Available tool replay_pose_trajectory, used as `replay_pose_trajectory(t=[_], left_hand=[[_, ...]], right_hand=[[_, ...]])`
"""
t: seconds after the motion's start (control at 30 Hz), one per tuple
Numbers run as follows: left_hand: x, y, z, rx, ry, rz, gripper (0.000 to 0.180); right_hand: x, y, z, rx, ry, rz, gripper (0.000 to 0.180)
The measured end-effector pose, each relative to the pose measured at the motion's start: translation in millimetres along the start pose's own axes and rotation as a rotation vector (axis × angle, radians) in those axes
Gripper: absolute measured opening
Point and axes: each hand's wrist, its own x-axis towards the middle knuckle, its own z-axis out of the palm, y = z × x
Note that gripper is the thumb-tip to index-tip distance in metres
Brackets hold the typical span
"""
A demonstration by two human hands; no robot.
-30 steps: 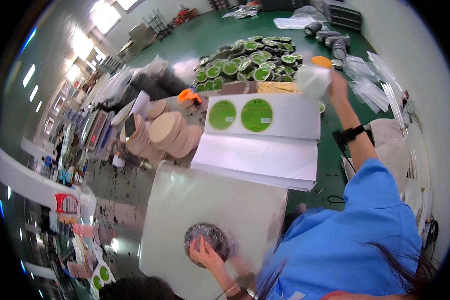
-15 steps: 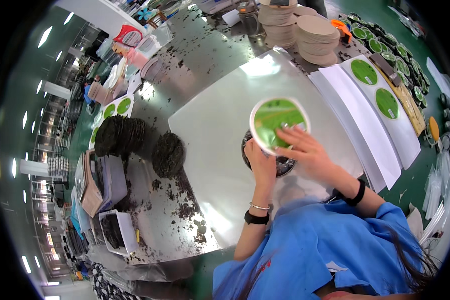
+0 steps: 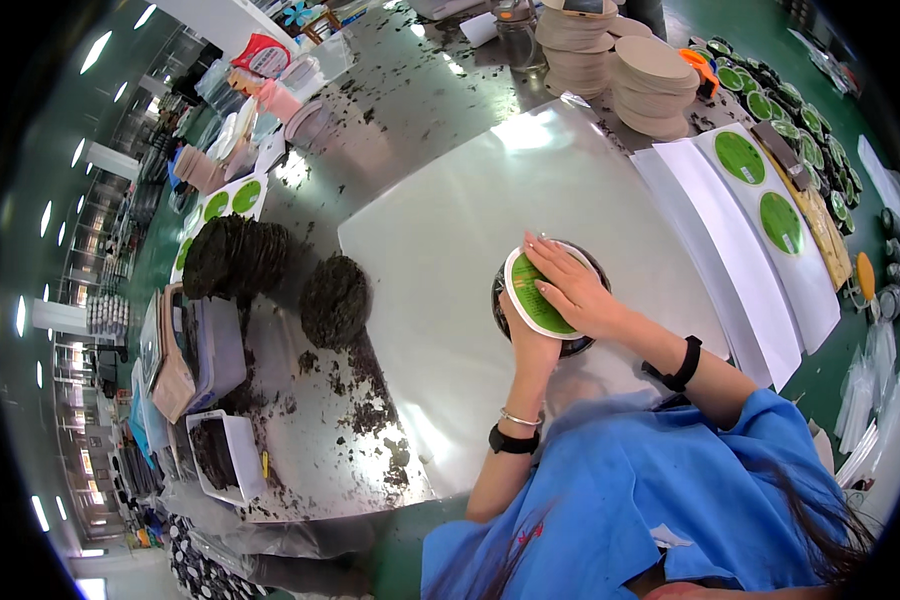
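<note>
Round label [image 3: 542, 312] over a disc [image 3: 577, 347], both above the broad sheet [image 3: 470, 220] on the counter [image 3: 420, 85].
Left of the sheet, one cake [image 3: 334, 300] at its edge, a cake stack [image 3: 232, 258] beyond, a bin [image 3: 249, 440] nearer the person [image 3: 610, 490]; piled flat rounds [image 3: 655, 85] behind; label sheets [image 3: 765, 200] along the right.

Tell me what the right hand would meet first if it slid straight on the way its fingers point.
The bare pale sheet first, just past the rim of the round green label under the right hand; beyond it, probably the crumb-strewn table, though depth is unclear.
</note>
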Motion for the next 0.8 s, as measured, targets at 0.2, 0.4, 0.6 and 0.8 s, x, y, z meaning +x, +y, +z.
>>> replay_pose_trajectory(t=[0.2,0.4,0.6,0.8], left_hand=[[-13,8,-34,0.357,0.323,0.025,0.046],[-10,-25,-22,0.304,0.344,-0.085,0.047],[-3,-37,-38,0.197,0.279,-0.26,0.042],[0,-42,-48,-0.103,0.265,-0.147,0.045]], right_hand=[[-4,-14,9,-0.34,-0.041,-0.068,0.06],[-4,-22,34,-0.692,-0.107,-0.115,0.068],[-20,-4,2,-0.78,-0.04,0.058,0.074],[-23,10,-5,-0.431,0.12,0.134,0.065]])
